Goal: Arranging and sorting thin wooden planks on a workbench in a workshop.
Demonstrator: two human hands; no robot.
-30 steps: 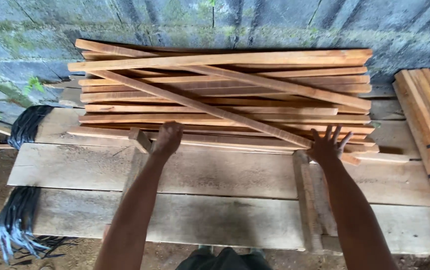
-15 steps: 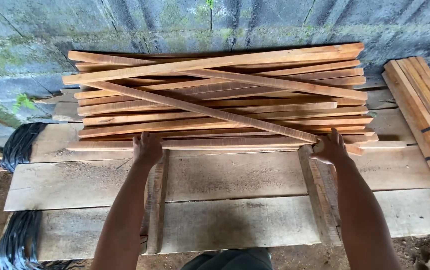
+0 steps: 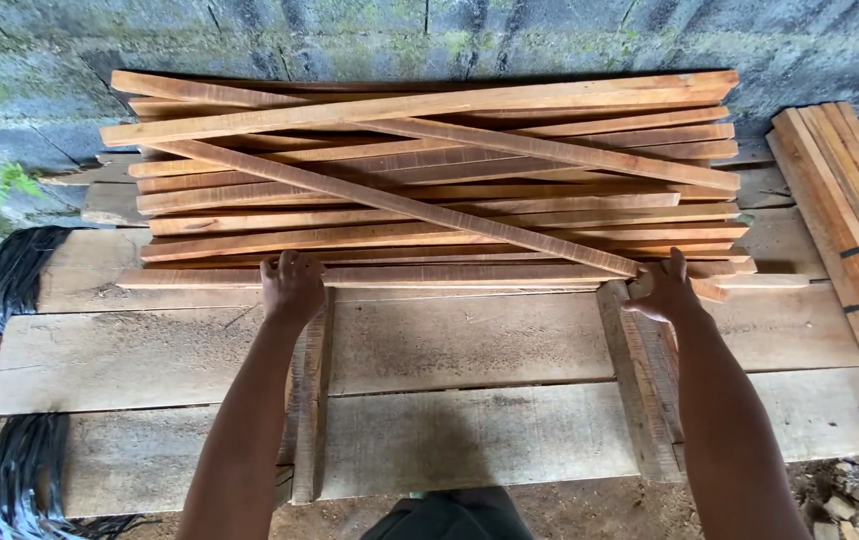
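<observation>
A loose pile of long thin wooden slats point(image 3: 429, 180) lies crosswise on a plank bench point(image 3: 469, 340) against a block wall. My left hand point(image 3: 291, 287) rests with curled fingers on the nearest slat point(image 3: 449, 274) at the pile's front edge. My right hand point(image 3: 663, 287) grips the front slats near their right end, by the low tip of a diagonal slat point(image 3: 399, 205). Both forearms reach forward over the bench planks.
Two wooden cross battens point(image 3: 311, 400) point(image 3: 639, 390) lie across the bench under my arms. A strapped bundle of slats point(image 3: 849, 230) lies at the right. Black strapping bundles point(image 3: 11, 275) point(image 3: 14, 480) hang at the bench's left end. A mossy block wall point(image 3: 369, 40) stands behind.
My hands moved forward from the bare planks up to the pile's front edge, and the fingers closed from spread to curled on the front slats.
</observation>
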